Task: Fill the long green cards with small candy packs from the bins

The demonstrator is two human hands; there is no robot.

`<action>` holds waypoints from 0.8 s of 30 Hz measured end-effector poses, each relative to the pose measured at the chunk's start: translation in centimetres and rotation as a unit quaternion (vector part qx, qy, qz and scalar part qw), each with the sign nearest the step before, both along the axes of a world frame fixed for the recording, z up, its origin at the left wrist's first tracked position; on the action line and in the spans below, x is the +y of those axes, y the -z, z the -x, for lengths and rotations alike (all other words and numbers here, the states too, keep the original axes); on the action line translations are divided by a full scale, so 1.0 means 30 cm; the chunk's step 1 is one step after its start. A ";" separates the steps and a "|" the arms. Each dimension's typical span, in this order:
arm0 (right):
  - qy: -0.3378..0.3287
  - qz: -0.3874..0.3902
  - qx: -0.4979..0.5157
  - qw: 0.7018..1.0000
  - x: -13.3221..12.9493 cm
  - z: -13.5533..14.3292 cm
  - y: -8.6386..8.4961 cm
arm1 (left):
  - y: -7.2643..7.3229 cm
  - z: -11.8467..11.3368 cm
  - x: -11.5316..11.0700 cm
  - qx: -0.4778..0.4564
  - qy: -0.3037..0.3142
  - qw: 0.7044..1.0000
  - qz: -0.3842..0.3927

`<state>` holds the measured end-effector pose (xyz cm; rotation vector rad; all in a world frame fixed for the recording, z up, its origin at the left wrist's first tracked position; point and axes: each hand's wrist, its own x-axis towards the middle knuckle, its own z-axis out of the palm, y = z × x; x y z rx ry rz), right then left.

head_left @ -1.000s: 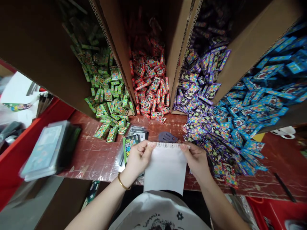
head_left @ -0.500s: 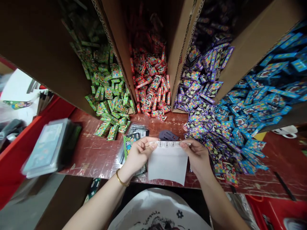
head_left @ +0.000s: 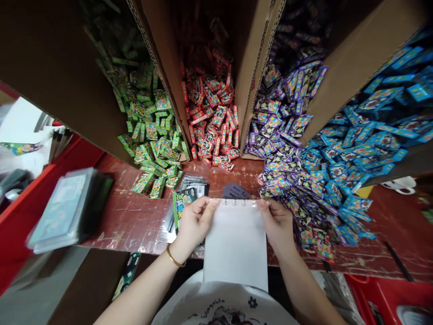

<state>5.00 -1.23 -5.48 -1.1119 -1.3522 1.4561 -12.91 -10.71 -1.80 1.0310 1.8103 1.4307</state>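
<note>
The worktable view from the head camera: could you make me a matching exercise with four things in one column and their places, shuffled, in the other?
1. white sheet
2. red packets
3. gold bangle
4. blue packets

A. around the wrist of the left hand
B. held along its upper edge by the left hand and the right hand
C. heaped right of the purple packets
D. heaped between the green packets and the purple packets

Pairs: 1-B; 2-D; 3-A; 4-C
</note>
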 end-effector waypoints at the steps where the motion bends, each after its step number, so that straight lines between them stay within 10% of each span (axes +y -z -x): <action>1: 0.002 -0.015 -0.011 1.000 -0.001 0.003 -0.003 | 0.000 0.003 0.003 -0.022 -0.003 1.000 -0.002; 10: -0.064 -0.055 -0.013 0.996 0.031 0.006 -0.001 | 0.015 0.015 0.044 -0.212 0.032 0.975 0.053; 17: -0.128 -0.159 -0.219 0.954 0.166 -0.002 0.074 | 0.139 0.096 0.076 0.167 0.217 0.947 0.169; 24: -0.203 -0.202 -0.384 0.878 0.257 0.212 0.126 | 0.183 0.094 0.104 0.295 0.255 0.899 0.200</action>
